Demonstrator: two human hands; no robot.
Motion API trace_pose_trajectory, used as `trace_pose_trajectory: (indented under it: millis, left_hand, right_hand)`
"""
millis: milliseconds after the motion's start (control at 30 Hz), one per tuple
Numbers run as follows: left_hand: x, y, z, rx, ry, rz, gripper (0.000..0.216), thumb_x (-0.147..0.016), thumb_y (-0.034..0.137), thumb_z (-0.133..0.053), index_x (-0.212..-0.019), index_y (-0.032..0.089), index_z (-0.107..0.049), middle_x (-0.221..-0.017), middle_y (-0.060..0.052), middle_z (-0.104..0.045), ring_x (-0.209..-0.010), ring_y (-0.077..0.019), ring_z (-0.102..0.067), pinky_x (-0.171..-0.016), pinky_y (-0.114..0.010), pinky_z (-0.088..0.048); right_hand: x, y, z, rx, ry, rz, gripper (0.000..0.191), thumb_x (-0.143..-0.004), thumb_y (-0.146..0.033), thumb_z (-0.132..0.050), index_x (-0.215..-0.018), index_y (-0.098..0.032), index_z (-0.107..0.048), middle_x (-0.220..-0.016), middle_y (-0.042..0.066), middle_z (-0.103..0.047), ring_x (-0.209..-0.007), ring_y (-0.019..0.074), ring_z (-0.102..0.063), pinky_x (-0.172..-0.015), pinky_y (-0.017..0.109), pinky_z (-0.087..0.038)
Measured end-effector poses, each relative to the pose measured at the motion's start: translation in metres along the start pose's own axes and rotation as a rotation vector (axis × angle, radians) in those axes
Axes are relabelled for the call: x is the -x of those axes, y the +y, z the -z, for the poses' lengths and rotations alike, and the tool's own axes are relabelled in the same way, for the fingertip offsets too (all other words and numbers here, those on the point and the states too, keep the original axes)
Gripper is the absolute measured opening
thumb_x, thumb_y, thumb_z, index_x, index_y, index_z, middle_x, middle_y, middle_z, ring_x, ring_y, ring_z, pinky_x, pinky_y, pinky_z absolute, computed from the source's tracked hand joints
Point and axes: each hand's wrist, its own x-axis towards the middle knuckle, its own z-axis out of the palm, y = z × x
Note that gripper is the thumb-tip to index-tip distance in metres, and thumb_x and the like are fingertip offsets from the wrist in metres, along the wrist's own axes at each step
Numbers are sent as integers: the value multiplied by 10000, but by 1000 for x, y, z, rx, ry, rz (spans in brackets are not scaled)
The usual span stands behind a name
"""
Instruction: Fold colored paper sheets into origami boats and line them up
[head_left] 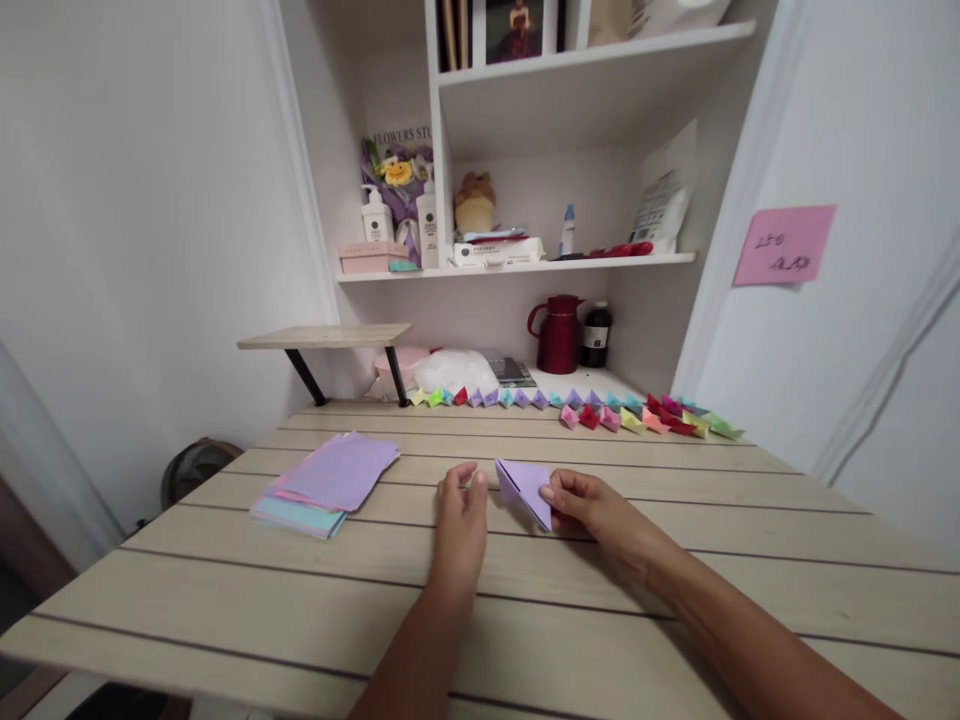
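A folded purple paper (525, 488) lies on the wooden table (675, 560) just ahead of me. My right hand (592, 508) pinches its right corner with fingers closed on it. My left hand (461, 520) rests on the table just left of the paper, fingers curled, fingertips close to the paper's left edge; I cannot tell whether they touch it.
A stack of coloured paper sheets (330, 482) lies to the left. A row of several small folded paper shapes (585, 408) runs along the table's far edge. Behind stand a red jug (559, 335), a dark bottle (597, 335) and shelves with bottles. A pink note (784, 245) sticks on the right wall.
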Motion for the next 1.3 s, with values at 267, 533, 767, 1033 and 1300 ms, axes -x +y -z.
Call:
trace_pose_trajectory:
  millis: [267, 533, 767, 1033, 1300]
  left_hand:
    - [5, 15, 0, 616, -378, 255, 504, -727, 471, -731, -1110, 156, -641, -1077, -116, -681, -963, -215, -616, -824, -290, -439]
    - [4, 12, -1, 598, -441, 271, 432, -656, 414, -807, -975, 136, -718, -901, -81, -702, -870, -190, -589, -789, -270, -410]
    - [8, 23, 1, 658, -530, 298, 623, -615, 422, -838, -1146, 171, -632, -1041, -113, -679, -888, -205, -623, -750, -270, -439]
    - [3, 13, -2, 711, -321, 415, 328, -588, 339, -864, -732, 137, -651, -656, 17, -590, -559, -59, -530, -541, -165, -413]
    - [0, 9, 0, 602, -178, 314, 315, -595, 363, -850, -766, 132, -722, -679, -6, -625, -615, -88, -544, -628, -199, -451]
  right_hand:
    - [-1, -1, 3, -343, -73, 0, 297, -721, -423, -765, -777, -197, -582, -739, -13, -597, -661, 115, -539, -608, 227, -444]
    - [-2, -6, 2, -227, -3, 66, 372, -705, -499, -742, -705, -185, -543, -659, -31, -555, -590, 108, -488, -594, 243, -401]
    - [3, -22, 0, 53, 67, 278, 453, -704, -594, -685, -655, -200, -468, -593, -34, -513, -588, 129, -439, -608, 268, -336]
    - [-4, -11, 2, 214, 146, 369, 364, -757, -527, -642, -687, -209, -481, -598, -35, -504, -589, 143, -452, -594, 274, -347]
    - [11, -26, 0, 514, 417, 579, 242, -888, -408, -511, -748, -217, -563, -633, -15, -491, -606, 159, -454, -590, 284, -359]
